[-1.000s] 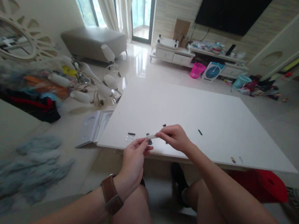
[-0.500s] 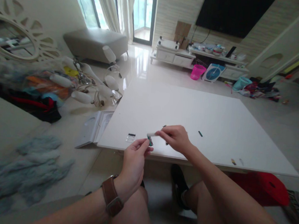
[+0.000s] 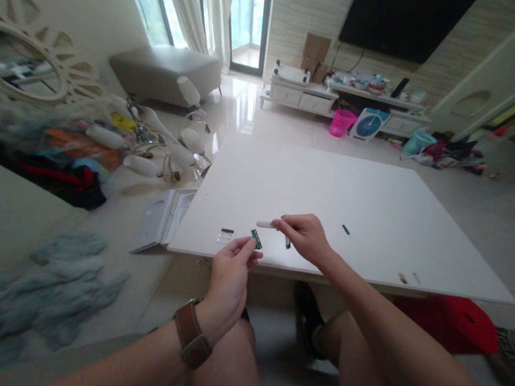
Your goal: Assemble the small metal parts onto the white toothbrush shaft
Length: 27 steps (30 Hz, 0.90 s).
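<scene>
My left hand (image 3: 232,266) pinches a small green-and-black strip (image 3: 257,239), like a little circuit board, above the table's near edge. Between the thumb and fingers of my right hand (image 3: 304,235) is a white pen-like stick (image 3: 264,224), its free end pointing left. The stick's tip is just above the strip, apart from it. A small dark object (image 3: 288,243) on the table is partly covered by my right hand. Left of my left hand lies a small clear piece with a black band (image 3: 226,235).
On the white table (image 3: 312,182) lie another thin green strip (image 3: 346,230), a small yellow-and-dark piece (image 3: 403,278) and a pale clear piece (image 3: 416,278). An open white box (image 3: 159,221) leans by the left edge. A lamp with several white shades (image 3: 141,166) stands beyond it.
My right hand has lifted the white stick up off the strip, which now shows more fully. My left hand keeps its hold, with the strip slightly turned and raised.
</scene>
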Each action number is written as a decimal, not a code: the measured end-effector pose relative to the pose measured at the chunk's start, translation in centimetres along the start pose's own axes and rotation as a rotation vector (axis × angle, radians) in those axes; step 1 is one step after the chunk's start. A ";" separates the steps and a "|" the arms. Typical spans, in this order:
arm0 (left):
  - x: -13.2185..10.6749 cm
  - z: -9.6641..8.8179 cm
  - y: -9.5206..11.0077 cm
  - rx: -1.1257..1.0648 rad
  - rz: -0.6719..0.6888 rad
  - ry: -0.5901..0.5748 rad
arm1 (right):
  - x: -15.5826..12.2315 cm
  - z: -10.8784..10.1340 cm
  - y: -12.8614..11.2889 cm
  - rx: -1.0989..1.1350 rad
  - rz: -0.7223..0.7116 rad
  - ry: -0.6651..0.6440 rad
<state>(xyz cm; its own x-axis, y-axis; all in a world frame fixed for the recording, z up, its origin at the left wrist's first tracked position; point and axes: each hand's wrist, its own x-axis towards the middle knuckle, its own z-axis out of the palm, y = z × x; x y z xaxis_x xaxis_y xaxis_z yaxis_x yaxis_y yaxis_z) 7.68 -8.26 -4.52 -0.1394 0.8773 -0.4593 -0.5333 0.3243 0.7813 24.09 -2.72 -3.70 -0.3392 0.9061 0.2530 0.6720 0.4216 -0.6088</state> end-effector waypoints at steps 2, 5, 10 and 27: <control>0.0 0.0 0.0 0.004 0.006 -0.007 | -0.1 0.1 0.0 0.019 -0.042 -0.074; 0.0 0.0 0.0 0.005 0.007 -0.006 | -0.1 -0.1 0.2 0.073 -0.030 -0.053; 0.1 0.1 0.1 -0.002 0.013 -0.009 | 0.0 -0.2 0.4 0.043 0.005 -0.058; -0.2 0.2 0.3 0.010 0.005 -0.022 | 0.1 -0.1 0.5 0.049 0.018 -0.041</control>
<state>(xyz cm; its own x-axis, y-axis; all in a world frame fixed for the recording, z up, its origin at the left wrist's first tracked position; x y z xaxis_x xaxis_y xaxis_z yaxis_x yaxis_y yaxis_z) 7.68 -8.23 -4.13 -0.1236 0.8866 -0.4458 -0.5242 0.3231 0.7879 24.44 -2.42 -3.93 -0.3547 0.9107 0.2116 0.6457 0.4023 -0.6490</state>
